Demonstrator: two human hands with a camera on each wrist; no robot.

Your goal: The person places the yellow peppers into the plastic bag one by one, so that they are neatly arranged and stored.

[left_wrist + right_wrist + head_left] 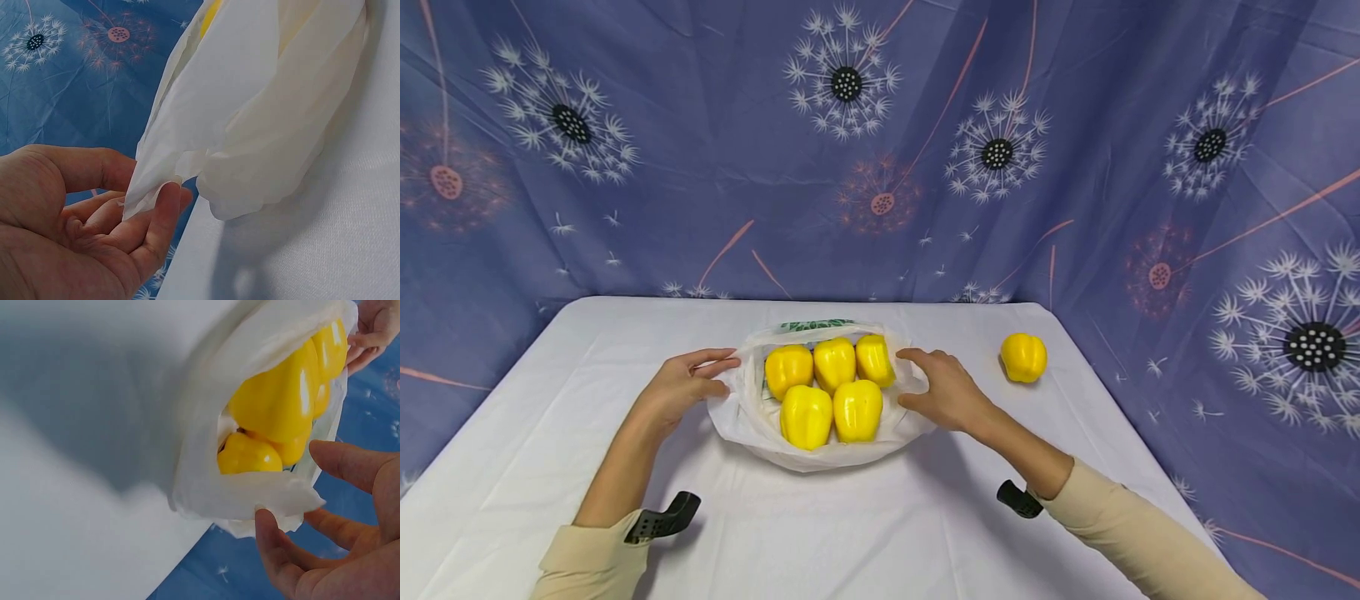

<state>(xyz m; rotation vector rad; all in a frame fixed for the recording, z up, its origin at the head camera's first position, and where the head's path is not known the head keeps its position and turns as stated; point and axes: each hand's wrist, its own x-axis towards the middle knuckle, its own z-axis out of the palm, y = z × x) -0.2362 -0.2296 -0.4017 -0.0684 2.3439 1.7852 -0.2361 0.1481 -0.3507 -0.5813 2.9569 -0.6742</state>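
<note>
A white plastic bag (820,457) with its mouth spread wide stands on the table. Inside are several yellow bell peppers (807,417), in a back and a front row. My left hand (673,387) is at the bag's left side; in the left wrist view its thumb (164,209) and fingers pinch the thin edge. At the right rim is my right hand (946,387). The right wrist view has its thumb (270,534) against the plastic and a fingertip behind it, pinching loosely, while the index finger (344,461) stands apart.
Another yellow bell pepper (1024,358) lies alone at the table's back right. A white cloth covers the table (820,533). Behind and along the sides hangs a blue curtain (715,167) with dandelion prints.
</note>
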